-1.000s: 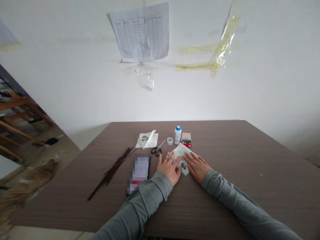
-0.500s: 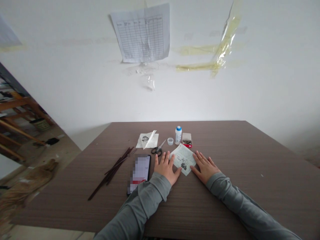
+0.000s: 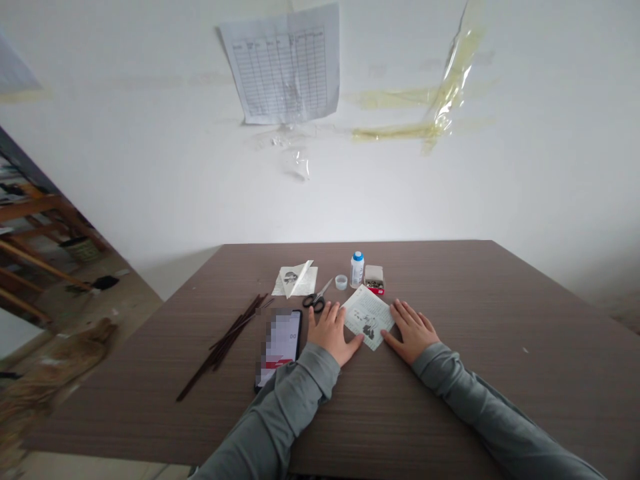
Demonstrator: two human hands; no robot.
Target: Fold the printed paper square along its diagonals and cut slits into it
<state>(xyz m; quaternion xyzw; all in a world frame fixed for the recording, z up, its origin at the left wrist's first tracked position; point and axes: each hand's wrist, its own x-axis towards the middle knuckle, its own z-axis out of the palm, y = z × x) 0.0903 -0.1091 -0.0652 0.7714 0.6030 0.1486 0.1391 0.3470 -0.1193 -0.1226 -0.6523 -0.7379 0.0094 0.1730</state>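
A printed paper square [image 3: 369,317] lies flat on the brown table [image 3: 480,320], turned like a diamond. My left hand [image 3: 331,333] rests flat on the table at the paper's left edge, fingers stretched out, thumb touching the paper's lower corner. To the paper's right lies my right hand [image 3: 411,329], also flat with fingers spread, its thumb near the same corner. Neither hand holds anything.
Black-handled scissors [image 3: 316,297], a small clear cap [image 3: 341,282], a white bottle with a blue cap [image 3: 357,269] and a small box of pins [image 3: 373,279] lie just beyond the paper. A phone [image 3: 280,345], dark thin sticks [image 3: 227,337] and folded paper [image 3: 296,279] are to the left.
My right hand slid off the paper to its right side, uncovering the sheet. My left hand shifted slightly left and stays flat at the paper's edge.
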